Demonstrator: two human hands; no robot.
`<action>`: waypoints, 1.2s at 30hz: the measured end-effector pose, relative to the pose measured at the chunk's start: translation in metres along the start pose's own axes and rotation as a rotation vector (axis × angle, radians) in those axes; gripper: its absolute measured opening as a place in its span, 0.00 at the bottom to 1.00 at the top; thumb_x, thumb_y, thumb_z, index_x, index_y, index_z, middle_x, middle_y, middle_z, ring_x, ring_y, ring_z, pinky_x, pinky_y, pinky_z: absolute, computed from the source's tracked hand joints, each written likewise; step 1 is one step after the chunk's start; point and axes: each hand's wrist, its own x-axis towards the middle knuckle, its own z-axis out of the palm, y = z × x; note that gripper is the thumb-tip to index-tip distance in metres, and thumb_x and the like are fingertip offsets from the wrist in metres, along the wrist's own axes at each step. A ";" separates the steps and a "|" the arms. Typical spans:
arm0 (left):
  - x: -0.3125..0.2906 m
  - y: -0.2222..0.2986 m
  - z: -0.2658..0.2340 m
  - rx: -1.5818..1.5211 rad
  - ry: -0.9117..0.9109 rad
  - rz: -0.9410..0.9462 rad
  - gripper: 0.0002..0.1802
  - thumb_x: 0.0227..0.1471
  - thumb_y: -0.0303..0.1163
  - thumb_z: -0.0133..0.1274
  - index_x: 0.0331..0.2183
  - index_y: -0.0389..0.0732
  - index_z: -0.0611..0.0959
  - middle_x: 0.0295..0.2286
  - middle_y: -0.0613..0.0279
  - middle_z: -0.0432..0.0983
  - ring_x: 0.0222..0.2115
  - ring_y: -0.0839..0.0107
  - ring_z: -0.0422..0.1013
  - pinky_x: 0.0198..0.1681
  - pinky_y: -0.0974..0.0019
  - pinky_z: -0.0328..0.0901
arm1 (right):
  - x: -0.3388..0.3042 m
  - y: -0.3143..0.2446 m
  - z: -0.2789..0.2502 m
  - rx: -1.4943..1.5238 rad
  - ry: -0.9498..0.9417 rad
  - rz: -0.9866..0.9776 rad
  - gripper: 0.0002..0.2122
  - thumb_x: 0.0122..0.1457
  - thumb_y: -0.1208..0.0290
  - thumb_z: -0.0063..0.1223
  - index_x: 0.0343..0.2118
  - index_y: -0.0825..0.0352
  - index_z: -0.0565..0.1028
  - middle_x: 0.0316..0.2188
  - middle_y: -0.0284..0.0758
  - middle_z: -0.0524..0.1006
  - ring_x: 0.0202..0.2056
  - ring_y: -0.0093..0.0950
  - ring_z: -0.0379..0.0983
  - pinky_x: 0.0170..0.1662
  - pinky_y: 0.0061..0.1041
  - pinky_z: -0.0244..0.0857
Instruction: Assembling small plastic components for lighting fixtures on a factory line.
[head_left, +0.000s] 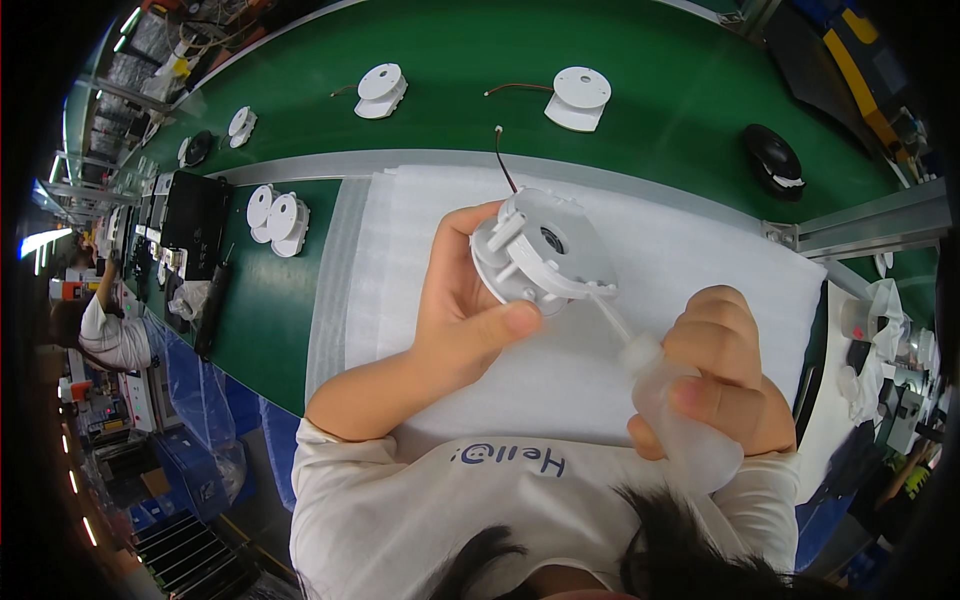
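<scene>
Tilted above the white mat, a round white plastic housing (570, 255) with a dark central hole and raised posts is gripped at its left rim by my left hand (460, 310). A thin dark wire (506, 168) with a small white connector rises from its far side. My right hand (715, 350) is wrapped round a translucent squeeze bottle (690, 430). The bottle's slim nozzle (612, 316) points up to the housing's lower right edge and appears to meet it; the exact contact is too small to tell.
White foam sheeting (690, 245) covers the work surface. Beyond a metal rail, a green belt (450, 65) carries similar white housings (581, 90) and a black oval part (772, 160). Two stacked housings (287, 222) stand at left, near a black case (190, 225). Another person (115, 335) sits far left.
</scene>
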 end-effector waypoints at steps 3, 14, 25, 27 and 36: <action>0.000 0.000 -0.001 -0.081 0.014 -0.050 0.36 0.39 0.29 0.55 0.47 0.43 0.54 0.42 0.57 0.59 0.43 0.66 0.61 0.43 0.59 0.61 | 0.000 0.001 -0.002 0.019 -0.032 0.021 0.20 0.31 0.69 0.58 0.31 0.63 0.66 0.22 0.34 0.66 0.16 0.24 0.58 0.17 0.20 0.49; 0.003 0.005 -0.011 -0.032 0.007 -0.059 0.32 0.42 0.38 0.52 0.47 0.44 0.56 0.43 0.56 0.59 0.43 0.63 0.61 0.41 0.55 0.61 | -0.003 0.009 -0.003 0.151 -0.026 0.019 0.21 0.33 0.67 0.60 0.32 0.63 0.65 0.21 0.35 0.66 0.17 0.23 0.59 0.17 0.19 0.49; 0.130 0.023 -0.050 1.497 0.359 0.047 0.36 0.35 0.53 0.53 0.36 0.28 0.69 0.21 0.53 0.73 0.26 0.62 0.72 0.28 0.63 0.65 | -0.050 0.076 0.015 1.219 0.424 1.306 0.17 0.48 0.51 0.46 0.27 0.64 0.66 0.20 0.30 0.66 0.15 0.19 0.56 0.19 0.17 0.50; 0.156 0.002 -0.049 1.936 0.280 -0.090 0.37 0.33 0.58 0.51 0.33 0.31 0.72 0.23 0.51 0.73 0.26 0.62 0.72 0.26 0.65 0.66 | -0.053 0.082 0.012 1.252 0.460 1.369 0.17 0.49 0.51 0.43 0.25 0.63 0.68 0.20 0.29 0.66 0.16 0.18 0.56 0.19 0.16 0.48; 0.206 0.007 -0.057 2.203 0.529 -0.241 0.34 0.37 0.60 0.47 0.32 0.37 0.76 0.28 0.57 0.74 0.30 0.64 0.71 0.28 0.65 0.65 | -0.055 0.086 0.006 1.161 0.518 1.349 0.16 0.47 0.51 0.46 0.25 0.62 0.68 0.20 0.29 0.67 0.14 0.18 0.55 0.19 0.16 0.48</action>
